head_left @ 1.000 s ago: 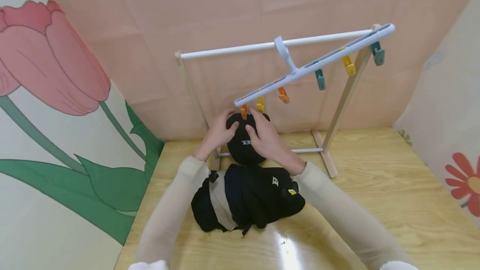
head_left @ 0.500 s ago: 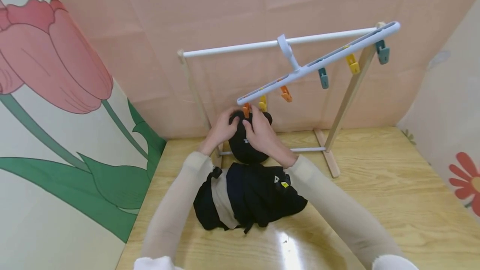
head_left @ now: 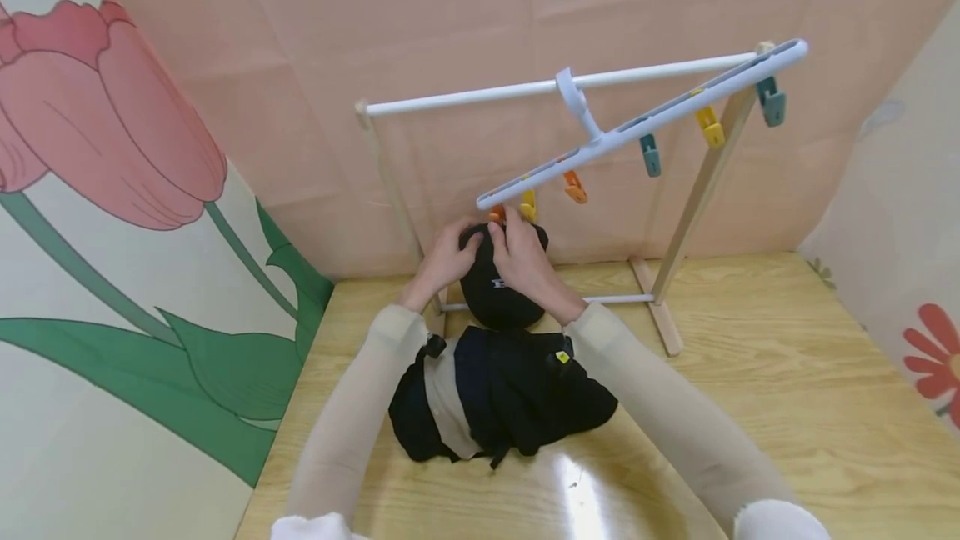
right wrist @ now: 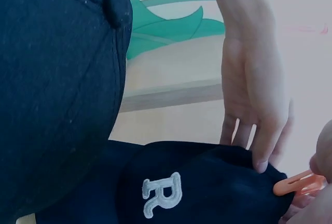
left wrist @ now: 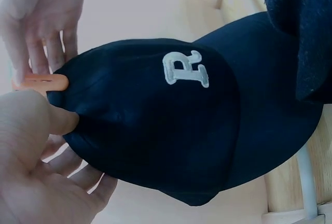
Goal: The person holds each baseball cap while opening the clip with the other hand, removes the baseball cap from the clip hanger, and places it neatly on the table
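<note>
A black baseball cap (head_left: 498, 307) with a white letter R hangs between the hands, brim downward, under the low left end of a pale blue clip hanger (head_left: 622, 137). The left hand (head_left: 448, 257) holds the crown's edge, thumb in front and fingers behind, as the left wrist view shows. At the same edge the right hand (head_left: 525, 261) pinches an orange clothes clip (left wrist: 44, 82). The clip's tip overlaps the crown's edge in both wrist views. Part of the clip is hidden behind the right hand's fingers.
The hanger hooks over the white rod (head_left: 465, 97) of a wooden rack (head_left: 693, 198) and slopes down to the left. Further yellow, orange and teal clips (head_left: 650, 157) hang along it. A heap of black, navy and beige fabric (head_left: 525, 407) lies on the wooden table (head_left: 780, 407) in front.
The right hand has moved up from the cap's crown to the orange clip and now covers most of it. The left hand keeps its hold on the cap.
</note>
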{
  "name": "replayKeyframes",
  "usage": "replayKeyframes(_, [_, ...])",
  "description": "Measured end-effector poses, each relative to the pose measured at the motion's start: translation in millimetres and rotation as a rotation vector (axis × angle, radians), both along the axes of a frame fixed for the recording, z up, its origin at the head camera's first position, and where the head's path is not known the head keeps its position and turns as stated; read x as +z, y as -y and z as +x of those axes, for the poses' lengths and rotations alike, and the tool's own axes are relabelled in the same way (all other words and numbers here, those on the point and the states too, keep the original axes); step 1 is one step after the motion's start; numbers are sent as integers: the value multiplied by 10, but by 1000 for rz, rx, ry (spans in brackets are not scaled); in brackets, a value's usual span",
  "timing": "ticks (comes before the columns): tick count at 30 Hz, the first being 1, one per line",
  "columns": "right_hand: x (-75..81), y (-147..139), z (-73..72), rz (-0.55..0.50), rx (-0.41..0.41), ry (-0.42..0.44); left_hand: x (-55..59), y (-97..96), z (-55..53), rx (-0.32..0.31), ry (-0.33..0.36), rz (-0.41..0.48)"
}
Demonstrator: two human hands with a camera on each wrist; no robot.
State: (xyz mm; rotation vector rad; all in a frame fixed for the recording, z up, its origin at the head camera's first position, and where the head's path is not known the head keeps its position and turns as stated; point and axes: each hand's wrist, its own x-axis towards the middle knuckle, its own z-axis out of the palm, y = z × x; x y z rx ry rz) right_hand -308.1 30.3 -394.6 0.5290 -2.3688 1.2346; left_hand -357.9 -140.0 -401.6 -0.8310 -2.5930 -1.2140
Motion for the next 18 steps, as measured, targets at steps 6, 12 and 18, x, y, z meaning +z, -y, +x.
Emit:
replayKeyframes(6, [-37, -6, -57, -32, -8, -52, -5, -7, -9, 3, -36, 7])
replayKeyframes(12, [-66, -3, -84, -66, -1, -82, -3, 4, 5, 15, -36, 14])
replayKeyframes(18, [-73, 0, -115, -104, 1, -70, 16, 16, 13, 23, -37, 11])
